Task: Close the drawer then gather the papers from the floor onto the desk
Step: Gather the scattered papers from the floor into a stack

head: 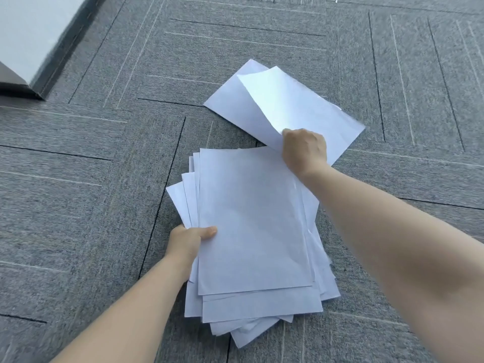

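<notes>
A loose, fanned stack of white papers (251,218) is held just above the grey carpet, and my left hand (190,238) grips its left edge with the thumb on top. Beyond it, a single white sheet (277,100) curls up off the floor, pinched at its near corner by my right hand (305,150). Under that lifted sheet another white sheet (230,106) lies flat on the carpet. Neither the desk nor the drawer is in view.
Grey carpet tiles (91,179) with thin line patterns cover the floor all around. At the far left stands a white wall or panel (34,30) with a dark base corner (18,87).
</notes>
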The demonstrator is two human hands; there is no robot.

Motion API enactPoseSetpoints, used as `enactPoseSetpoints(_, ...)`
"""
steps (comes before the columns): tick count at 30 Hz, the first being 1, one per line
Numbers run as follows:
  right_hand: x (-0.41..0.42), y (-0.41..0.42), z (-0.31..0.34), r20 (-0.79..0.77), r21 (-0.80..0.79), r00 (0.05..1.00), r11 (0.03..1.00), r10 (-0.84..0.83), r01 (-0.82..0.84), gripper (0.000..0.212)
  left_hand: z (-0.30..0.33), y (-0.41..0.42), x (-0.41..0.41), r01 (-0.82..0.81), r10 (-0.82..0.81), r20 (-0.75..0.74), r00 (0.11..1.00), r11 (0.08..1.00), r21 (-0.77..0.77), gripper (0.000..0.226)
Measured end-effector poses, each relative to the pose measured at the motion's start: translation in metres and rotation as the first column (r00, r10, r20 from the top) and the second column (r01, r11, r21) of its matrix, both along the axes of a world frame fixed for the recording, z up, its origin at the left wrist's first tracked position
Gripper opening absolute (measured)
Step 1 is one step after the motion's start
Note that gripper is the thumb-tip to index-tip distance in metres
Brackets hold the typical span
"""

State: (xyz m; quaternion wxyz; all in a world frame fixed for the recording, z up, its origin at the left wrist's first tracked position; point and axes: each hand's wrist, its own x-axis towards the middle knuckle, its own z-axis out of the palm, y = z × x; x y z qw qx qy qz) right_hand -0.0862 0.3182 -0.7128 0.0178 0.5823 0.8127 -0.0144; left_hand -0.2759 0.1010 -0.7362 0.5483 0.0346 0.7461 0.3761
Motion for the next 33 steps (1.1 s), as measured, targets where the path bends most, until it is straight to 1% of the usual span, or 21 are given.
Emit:
enactPoseSetpoints(5, -0.015, 0.000, -0.012, 0.022, -0.046, 1.000, 0.999, -0.013, 0.014, 0.024, -0.002, 0.001, -0.001, -0.009, 0.010, 0.022, 1.000, 1.000, -0.014, 0.030)
enactPoseSetpoints(7, -0.022, 0.001, -0.014, -0.012, -0.063, 1.000, 0.998, 0.000, 0.000, 0.014, -0.001, 0.002, -0.002, -0.012, 0.012, 0.022, 1.000, 1.000, -0.023, 0.031)
enactPoseSetpoints(8, -0.026, 0.001, -0.015, -0.015, -0.075, 1.000, 0.997, -0.003, 0.002, 0.014, -0.001, 0.002, -0.002, -0.013, 0.014, 0.021, 1.000, 1.000, -0.028, 0.031)
enactPoseSetpoints(10, -0.034, 0.001, -0.016, 0.005, -0.117, 0.999, 0.992, -0.036, 0.037, 0.030, -0.001, 0.003, -0.002, -0.016, 0.017, 0.021, 1.000, 0.999, -0.029, 0.031)
enactPoseSetpoints(11, -0.037, 0.002, -0.015, 0.017, -0.133, 0.998, 0.989, -0.056, 0.058, 0.034, -0.001, 0.003, -0.002, -0.016, 0.016, 0.023, 1.000, 0.999, -0.028, 0.031)
enactPoseSetpoints(13, -0.041, 0.004, -0.011, 0.094, -0.138, 0.994, 0.988, -0.051, 0.064, 0.035, -0.001, 0.003, -0.002, -0.014, 0.015, 0.026, 1.000, 1.000, -0.027, 0.032)
enactPoseSetpoints(15, -0.044, 0.006, -0.007, 0.195, -0.142, 0.980, 0.988, -0.036, 0.065, 0.040, -0.001, 0.003, -0.002, -0.017, 0.018, 0.033, 0.999, 1.000, -0.025, 0.033)
enactPoseSetpoints(17, -0.040, 0.007, -0.006, 0.258, -0.144, 0.965, 0.985, -0.050, 0.090, 0.044, 0.000, 0.003, -0.002, -0.020, 0.021, 0.038, 0.999, 1.000, -0.021, 0.032)
enactPoseSetpoints(18, -0.037, 0.008, -0.007, 0.254, -0.147, 0.965, 0.983, -0.066, 0.106, 0.041, 0.001, 0.003, -0.002, -0.019, 0.020, 0.041, 0.999, 1.000, -0.018, 0.032)
enactPoseSetpoints(20, -0.028, 0.011, -0.007, 0.179, -0.142, 0.980, 0.983, -0.091, 0.117, 0.033, 0.003, 0.003, -0.002, -0.015, 0.015, 0.047, 0.999, 1.000, -0.010, 0.032)
enactPoseSetpoints(22, -0.021, 0.013, 0.001, 0.125, -0.095, 0.989, 0.992, -0.075, 0.087, 0.028, 0.003, 0.003, -0.002, -0.016, 0.017, 0.049, 0.999, 1.000, -0.012, 0.032)
enactPoseSetpoints(24, -0.017, 0.010, 0.015, 0.132, -0.028, 0.991, 0.999, -0.031, 0.035, 0.027, 0.003, 0.003, -0.002, -0.016, 0.017, 0.047, 0.999, 1.000, -0.014, 0.035)
enactPoseSetpoints(26, -0.019, -0.001, 0.029, 0.136, -0.006, 0.991, 1.000, 0.019, -0.018, 0.025, 0.002, 0.003, -0.003, -0.013, 0.014, 0.044, 0.999, 1.000, -0.015, 0.039)
enactPoseSetpoints(29, -0.025, -0.032, 0.043, 0.110, -0.039, 0.991, 0.997, 0.075, -0.071, 0.025, 0.005, 0.002, -0.002, -0.011, 0.011, 0.040, 0.999, 1.000, -0.006, 0.037)
enactPoseSetpoints(32, -0.030, -0.076, 0.050, 0.062, -0.132, 0.993, 0.987, 0.097, -0.088, 0.026, 0.009, 0.002, 0.002, 0.008, -0.008, 0.010, 1.000, 1.000, 0.017, 0.020)
enactPoseSetpoints(33, -0.033, -0.092, 0.051, 0.050, -0.180, 0.993, 0.979, 0.103, -0.093, 0.026, 0.010, 0.002, 0.002, 0.008, -0.008, -0.002, 1.000, 1.000, 0.024, 0.018)
